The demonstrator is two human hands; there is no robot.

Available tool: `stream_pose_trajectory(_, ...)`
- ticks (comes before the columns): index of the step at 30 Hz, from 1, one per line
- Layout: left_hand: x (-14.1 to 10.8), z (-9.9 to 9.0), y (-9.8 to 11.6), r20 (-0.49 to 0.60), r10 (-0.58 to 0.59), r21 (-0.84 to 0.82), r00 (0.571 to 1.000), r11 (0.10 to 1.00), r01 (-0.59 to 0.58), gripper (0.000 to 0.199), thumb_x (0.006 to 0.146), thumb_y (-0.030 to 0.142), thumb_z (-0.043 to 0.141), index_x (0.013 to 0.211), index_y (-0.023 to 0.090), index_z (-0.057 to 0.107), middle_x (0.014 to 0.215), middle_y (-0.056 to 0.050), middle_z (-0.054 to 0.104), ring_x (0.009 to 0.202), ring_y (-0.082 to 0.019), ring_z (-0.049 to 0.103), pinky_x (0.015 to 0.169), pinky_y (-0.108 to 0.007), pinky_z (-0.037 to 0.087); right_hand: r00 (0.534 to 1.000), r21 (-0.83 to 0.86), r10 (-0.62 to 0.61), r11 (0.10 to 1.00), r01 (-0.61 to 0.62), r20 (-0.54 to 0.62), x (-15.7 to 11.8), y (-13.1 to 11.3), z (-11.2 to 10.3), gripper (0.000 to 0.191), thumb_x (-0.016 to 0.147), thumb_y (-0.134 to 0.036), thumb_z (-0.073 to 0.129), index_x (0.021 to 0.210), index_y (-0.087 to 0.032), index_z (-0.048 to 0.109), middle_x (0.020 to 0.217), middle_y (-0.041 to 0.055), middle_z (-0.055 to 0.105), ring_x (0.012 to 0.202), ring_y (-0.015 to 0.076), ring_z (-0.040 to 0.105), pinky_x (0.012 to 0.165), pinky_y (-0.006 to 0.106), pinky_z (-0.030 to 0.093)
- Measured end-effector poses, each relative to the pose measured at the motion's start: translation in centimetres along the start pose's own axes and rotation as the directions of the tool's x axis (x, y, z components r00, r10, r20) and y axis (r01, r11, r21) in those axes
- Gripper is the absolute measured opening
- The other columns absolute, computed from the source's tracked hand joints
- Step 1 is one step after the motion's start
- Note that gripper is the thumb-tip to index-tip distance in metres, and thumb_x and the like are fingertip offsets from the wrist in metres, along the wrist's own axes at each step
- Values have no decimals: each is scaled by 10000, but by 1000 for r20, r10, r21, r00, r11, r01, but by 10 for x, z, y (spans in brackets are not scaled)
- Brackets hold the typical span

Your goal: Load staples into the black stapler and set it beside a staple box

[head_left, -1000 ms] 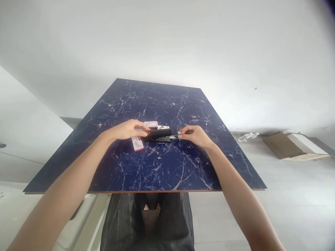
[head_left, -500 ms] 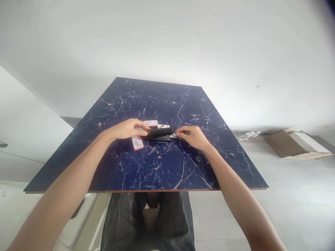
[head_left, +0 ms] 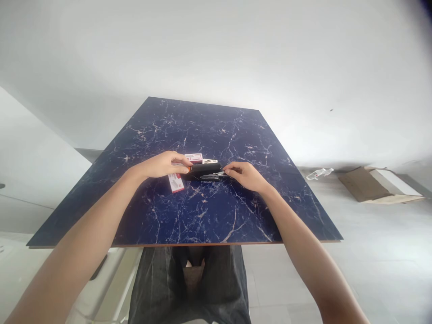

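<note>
A black stapler (head_left: 205,169) with an orange part at its left end lies on the blue marbled table (head_left: 199,216). My left hand (head_left: 168,164) is closed on the stapler's left end, thumb and fingers on either side. At its right end, my right hand (head_left: 243,174) pinches at a small metallic piece too small to make out clearly. A red-and-white box (head_left: 193,158) sits just behind the stapler, beside a white item (head_left: 209,161) with dark marks. A flat red-and-white packet (head_left: 176,183) rests in front of my left hand, partly covered by it.
The table's front edge runs close to my legs. On the floor to the right are a clear plastic bottle (head_left: 320,173) and an open cardboard box (head_left: 374,185). A white wall stands behind the table.
My right fingers have moved slightly left, closer to the stapler's right end. The whole view has shifted a little; my left hand keeps its hold.
</note>
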State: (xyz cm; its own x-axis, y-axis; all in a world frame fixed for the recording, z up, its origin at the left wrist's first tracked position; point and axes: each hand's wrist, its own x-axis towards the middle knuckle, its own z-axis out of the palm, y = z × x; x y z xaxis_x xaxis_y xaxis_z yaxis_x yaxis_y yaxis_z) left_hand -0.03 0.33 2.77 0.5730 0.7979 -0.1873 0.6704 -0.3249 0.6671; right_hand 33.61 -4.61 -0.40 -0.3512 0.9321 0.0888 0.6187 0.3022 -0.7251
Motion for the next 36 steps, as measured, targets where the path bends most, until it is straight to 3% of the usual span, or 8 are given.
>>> stream_pose_trajectory(6,1,0,-2,-1,11,13,1000,1000,-11,532,818,679,636,1183,307,741,1291,-73,691,1113,-312,670,912,-398,539,989,143,-9,989,31,-149,-1,3,2,215,863,-426,684,957,-254,770,1039,42,760,932,222,714,908,396,559)
stream_pose_trajectory(9,0,0,-1,9,8,15,1000,1000,-9,530,824,677,629,1190,309,735,1313,-75,679,1126,-315,664,905,-395,539,975,126,-32,990,61,-219,-1,1,1,214,829,-441,732,911,-248,770,1007,44,762,931,231,713,908,410,560)
stream_pose_trajectory(16,-2,0,4,15,-3,-11,1000,1000,3,511,826,657,640,1177,298,735,1291,-72,688,1089,-299,674,863,-371,547,977,-51,-159,987,153,-145,-7,-8,-1,96,859,-337,712,862,-268,778,1027,17,775,959,233,725,936,406,559)
stream_pose_trajectory(22,-2,1,3,9,15,-16,1000,1000,-15,498,827,627,652,1171,279,742,1298,-82,684,1084,-297,677,854,-364,546,974,-97,-182,981,170,-132,-8,-10,1,115,881,-287,689,955,-277,776,1106,4,768,1016,229,722,911,372,571)
stream_pose_trajectory(31,-1,0,3,0,24,2,1000,1000,-24,494,819,632,653,1162,288,747,1218,-74,711,1039,-289,688,835,-365,544,945,-126,-261,963,240,-195,-7,-10,5,94,889,-247,660,863,-254,750,992,18,768,935,214,720,893,371,559)
stream_pose_trajectory(36,-1,0,2,0,27,5,1000,1000,-27,501,824,644,641,1162,287,741,1243,-77,700,1048,-288,682,834,-359,540,951,-111,-268,961,253,-151,-7,-10,5,102,881,-212,659,850,-249,750,968,13,767,908,199,719,852,339,565)
